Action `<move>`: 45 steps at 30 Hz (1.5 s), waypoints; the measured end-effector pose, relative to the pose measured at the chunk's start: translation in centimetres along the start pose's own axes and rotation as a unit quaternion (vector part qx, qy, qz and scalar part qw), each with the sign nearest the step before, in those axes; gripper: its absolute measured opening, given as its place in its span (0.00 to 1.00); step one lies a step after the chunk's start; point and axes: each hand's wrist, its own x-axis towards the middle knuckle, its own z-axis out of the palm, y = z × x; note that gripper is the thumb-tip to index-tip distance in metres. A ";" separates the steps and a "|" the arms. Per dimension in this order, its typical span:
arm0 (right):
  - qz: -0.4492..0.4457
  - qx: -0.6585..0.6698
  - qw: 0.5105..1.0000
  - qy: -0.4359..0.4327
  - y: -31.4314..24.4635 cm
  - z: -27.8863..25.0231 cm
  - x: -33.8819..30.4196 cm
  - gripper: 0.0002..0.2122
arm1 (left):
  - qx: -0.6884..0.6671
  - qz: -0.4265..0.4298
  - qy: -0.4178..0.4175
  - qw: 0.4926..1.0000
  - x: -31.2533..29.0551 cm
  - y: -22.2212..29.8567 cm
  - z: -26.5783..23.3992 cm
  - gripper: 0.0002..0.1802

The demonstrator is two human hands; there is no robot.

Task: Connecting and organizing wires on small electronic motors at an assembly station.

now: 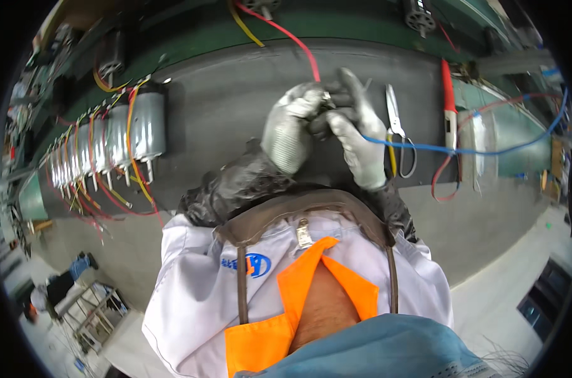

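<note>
Both hands wear grey-white gloves and meet over the dark bench mat [216,94]. My left hand [289,126] has its fingers closed near the end of a red wire [298,43], which comes down from a motor [261,6] at the far edge. A small shiny piece shows at those fingertips, too small to name. Thumb and fingers curled toward the left hand, my right hand [360,145] grips a blue wire [418,147] that trails off to the right. Gloved fingers hide where the wires end. Scissors [396,120] lie just right of my right hand.
On the left stands a row of silver cylindrical motors [148,120] with red and yellow leads. At right lie a red-handled tool [449,94] and a looped red cable [440,186]. Another motor [419,16] sits at the far right, and a metal cart [92,315] stands lower left.
</note>
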 end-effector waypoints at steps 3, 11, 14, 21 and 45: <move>-0.100 -0.280 0.953 -0.048 -0.8 -5.0 1.4 0.33 | -0.002 0.058 0.099 0.993 0.2 0.2 -1.7 0.12; 0.064 -0.790 0.535 0.292 3.5 -26.8 -2.5 0.28 | -0.005 0.106 0.054 0.993 -0.3 3.9 -4.0 0.13; -0.016 -0.727 0.628 0.278 1.5 -21.9 -1.9 0.26 | 0.002 0.115 0.054 0.992 -0.7 3.5 -4.4 0.15; -0.020 -0.640 0.757 0.127 -5.5 -7.8 3.9 0.20 | 0.016 0.121 0.074 0.990 -1.5 3.7 -3.3 0.17; -0.182 -0.569 0.790 0.139 -2.0 -13.3 6.1 0.14 | 0.043 0.127 0.029 0.991 -0.2 3.3 -5.6 0.25</move>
